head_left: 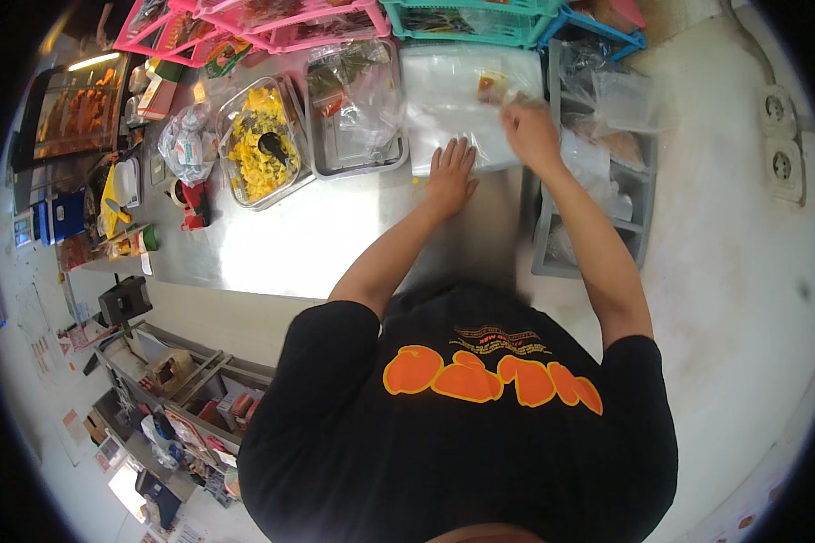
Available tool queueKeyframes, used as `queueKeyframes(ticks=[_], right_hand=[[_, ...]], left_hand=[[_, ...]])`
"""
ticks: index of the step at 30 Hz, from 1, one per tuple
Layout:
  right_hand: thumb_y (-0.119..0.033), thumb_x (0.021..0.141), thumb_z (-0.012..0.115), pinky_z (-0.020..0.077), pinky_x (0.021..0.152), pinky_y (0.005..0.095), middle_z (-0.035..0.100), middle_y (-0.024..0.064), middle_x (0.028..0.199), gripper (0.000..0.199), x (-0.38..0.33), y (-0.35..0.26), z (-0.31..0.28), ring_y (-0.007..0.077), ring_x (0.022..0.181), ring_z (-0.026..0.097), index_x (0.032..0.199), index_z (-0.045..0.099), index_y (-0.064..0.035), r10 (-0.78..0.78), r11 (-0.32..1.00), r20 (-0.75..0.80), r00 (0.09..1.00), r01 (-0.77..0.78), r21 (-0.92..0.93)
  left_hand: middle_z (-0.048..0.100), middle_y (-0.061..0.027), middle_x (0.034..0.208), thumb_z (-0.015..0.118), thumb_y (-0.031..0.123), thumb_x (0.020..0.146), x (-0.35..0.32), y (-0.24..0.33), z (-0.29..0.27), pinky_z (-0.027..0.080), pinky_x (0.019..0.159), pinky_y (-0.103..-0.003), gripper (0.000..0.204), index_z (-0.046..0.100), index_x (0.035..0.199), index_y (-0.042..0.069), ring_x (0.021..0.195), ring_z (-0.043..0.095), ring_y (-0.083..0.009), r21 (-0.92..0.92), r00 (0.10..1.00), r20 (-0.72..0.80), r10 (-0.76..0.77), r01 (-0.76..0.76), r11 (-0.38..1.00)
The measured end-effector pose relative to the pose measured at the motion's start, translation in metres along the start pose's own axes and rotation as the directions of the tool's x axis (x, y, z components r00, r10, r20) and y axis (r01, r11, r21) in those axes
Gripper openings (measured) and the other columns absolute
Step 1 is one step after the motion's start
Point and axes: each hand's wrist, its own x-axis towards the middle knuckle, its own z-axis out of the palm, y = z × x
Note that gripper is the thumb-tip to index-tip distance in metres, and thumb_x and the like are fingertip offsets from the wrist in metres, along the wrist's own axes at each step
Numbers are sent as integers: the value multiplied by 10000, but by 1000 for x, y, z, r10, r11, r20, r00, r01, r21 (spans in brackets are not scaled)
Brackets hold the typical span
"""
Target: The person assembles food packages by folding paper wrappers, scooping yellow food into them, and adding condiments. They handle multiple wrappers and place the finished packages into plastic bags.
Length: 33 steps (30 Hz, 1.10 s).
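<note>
A stack of clear plastic bags [435,90] lies on the steel table. My left hand [453,178] rests flat on its near edge, fingers stretched and a little apart. At the stack's right side, my right hand [530,134] has its fingers curled together and slightly blurred; whatever they hold, if anything, is hidden. Just beyond these fingers, a small packet with orange and brown contents [492,88] sits on the plastic.
Left of the bags stand a grey tray [360,168] with plastic-wrapped items and a clear container [233,193] of yellow chopped food holding a black utensil. A grey compartment bin [543,244] is at the right. Pink [290,36] and teal baskets [471,29] line the back.
</note>
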Motion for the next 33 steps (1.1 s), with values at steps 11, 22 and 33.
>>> queueKeyframes(ticks=[11, 22, 33], right_hand=[[-207, 928, 543, 343, 1090, 412, 502, 208, 1341, 389, -42, 23, 89, 361, 1286, 431, 1244, 570, 19, -124, 989, 237, 964, 99, 114], [-175, 870, 604, 249, 1149, 466, 366, 202, 1475, 562, -43, 10, 100, 367, 1362, 342, 1372, 446, 20, -279, 922, 14, 960, 272, -274], [-265, 937, 511, 272, 1135, 452, 490, 244, 1370, 484, -37, 42, 113, 379, 1313, 416, 1305, 502, 50, -136, 958, 39, 990, 142, -248]], left_hand=[[717, -166, 879, 548, 389, 940, -9, 33, -43, 501, 804, -373, 437, 706, 959, -18, 868, 681, -307, -829, 719, 183, -670, 479, 289], [689, -203, 786, 611, 334, 913, -44, 32, -24, 488, 707, -395, 380, 700, 861, -31, 750, 664, -268, -804, 768, 158, -621, 465, 371], [711, -185, 875, 694, 399, 855, -47, 12, -18, 510, 732, -369, 413, 718, 926, -7, 806, 681, -258, -754, 843, 223, -489, 468, 462]])
